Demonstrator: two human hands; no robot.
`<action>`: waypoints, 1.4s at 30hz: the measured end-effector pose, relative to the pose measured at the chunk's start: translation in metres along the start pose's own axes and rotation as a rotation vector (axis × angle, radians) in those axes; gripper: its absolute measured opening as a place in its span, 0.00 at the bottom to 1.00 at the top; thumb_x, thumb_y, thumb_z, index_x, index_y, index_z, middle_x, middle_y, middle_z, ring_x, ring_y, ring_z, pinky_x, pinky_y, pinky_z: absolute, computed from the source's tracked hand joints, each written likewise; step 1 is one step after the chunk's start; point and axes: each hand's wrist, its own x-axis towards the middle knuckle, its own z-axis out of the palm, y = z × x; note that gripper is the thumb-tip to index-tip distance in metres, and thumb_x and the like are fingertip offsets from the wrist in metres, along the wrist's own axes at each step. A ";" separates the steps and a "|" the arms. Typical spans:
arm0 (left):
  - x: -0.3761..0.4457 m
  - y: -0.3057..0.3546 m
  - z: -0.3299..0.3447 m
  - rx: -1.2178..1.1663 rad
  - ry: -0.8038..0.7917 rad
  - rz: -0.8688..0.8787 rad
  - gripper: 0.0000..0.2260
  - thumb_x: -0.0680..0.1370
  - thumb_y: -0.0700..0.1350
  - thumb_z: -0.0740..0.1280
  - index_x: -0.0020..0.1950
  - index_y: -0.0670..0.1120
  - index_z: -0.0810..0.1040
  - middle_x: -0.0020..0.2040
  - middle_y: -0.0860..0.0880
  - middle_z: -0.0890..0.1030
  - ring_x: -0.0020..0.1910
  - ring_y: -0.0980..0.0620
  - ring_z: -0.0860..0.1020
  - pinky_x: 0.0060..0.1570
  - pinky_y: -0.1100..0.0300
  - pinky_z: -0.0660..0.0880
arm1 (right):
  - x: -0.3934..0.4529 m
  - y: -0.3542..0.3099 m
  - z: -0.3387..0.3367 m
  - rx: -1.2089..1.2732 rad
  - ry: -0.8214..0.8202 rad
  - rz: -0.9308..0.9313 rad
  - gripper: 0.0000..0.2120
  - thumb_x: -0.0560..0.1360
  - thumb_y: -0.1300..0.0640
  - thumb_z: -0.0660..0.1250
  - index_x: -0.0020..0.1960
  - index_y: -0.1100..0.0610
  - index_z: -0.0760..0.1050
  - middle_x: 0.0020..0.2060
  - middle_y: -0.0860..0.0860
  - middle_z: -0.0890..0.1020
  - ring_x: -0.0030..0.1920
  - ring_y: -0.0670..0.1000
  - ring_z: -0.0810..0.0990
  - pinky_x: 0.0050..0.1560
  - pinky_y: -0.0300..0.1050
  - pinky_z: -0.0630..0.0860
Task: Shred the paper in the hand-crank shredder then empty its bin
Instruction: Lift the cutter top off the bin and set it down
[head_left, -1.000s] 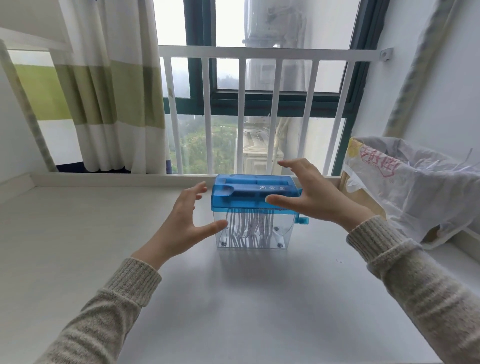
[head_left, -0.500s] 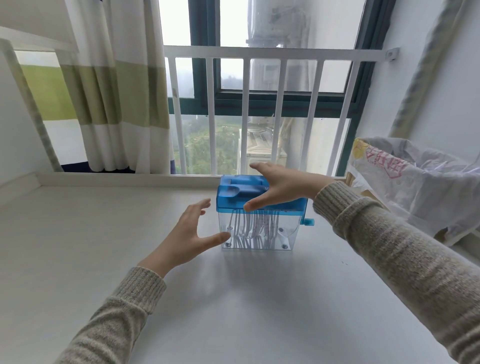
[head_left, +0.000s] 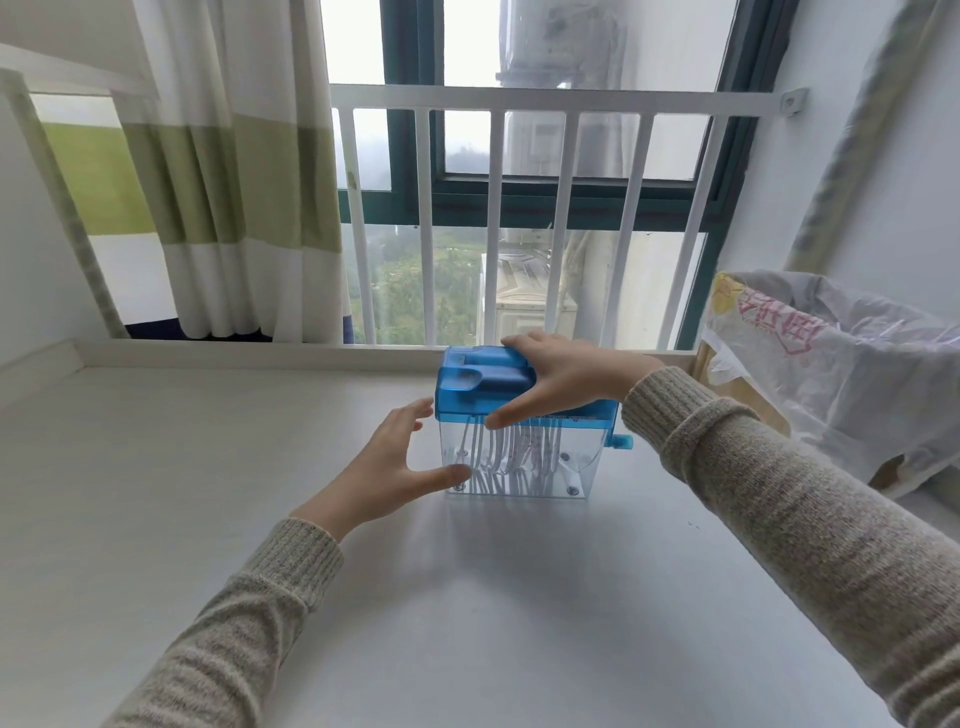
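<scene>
Though gripped, blue-topped shredder (head_left: 483, 379), strip-filled clear bin (head_left: 582, 462).

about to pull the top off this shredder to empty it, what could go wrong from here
1. Paper strips hang from the blue shredder top; lifting it may drag them out onto the table.
2. The left hand only touches the clear bin with its thumb, so the bin may lift or tip along with the top that the right hand grips.
3. The lined waste bag stands off to the right, so strips could spill on the way.
</scene>
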 end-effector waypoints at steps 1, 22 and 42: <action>0.001 0.000 0.001 -0.004 -0.005 0.002 0.47 0.62 0.72 0.70 0.75 0.56 0.58 0.72 0.54 0.64 0.65 0.58 0.66 0.63 0.59 0.66 | 0.000 0.000 0.000 0.001 0.002 -0.001 0.54 0.53 0.19 0.60 0.72 0.46 0.56 0.61 0.45 0.69 0.55 0.49 0.72 0.60 0.54 0.73; 0.038 0.000 0.011 -0.326 -0.183 -0.077 0.61 0.59 0.68 0.77 0.77 0.61 0.38 0.78 0.51 0.54 0.76 0.49 0.56 0.75 0.43 0.54 | 0.001 0.002 0.004 -0.019 0.084 -0.029 0.47 0.58 0.21 0.62 0.69 0.46 0.60 0.57 0.45 0.71 0.51 0.48 0.71 0.55 0.49 0.70; 0.047 0.000 0.027 -0.394 -0.072 0.005 0.36 0.65 0.61 0.75 0.70 0.57 0.66 0.62 0.60 0.75 0.57 0.67 0.74 0.52 0.71 0.71 | 0.006 0.004 0.005 -0.031 0.023 -0.034 0.52 0.53 0.20 0.61 0.71 0.44 0.55 0.60 0.47 0.70 0.56 0.49 0.70 0.60 0.55 0.71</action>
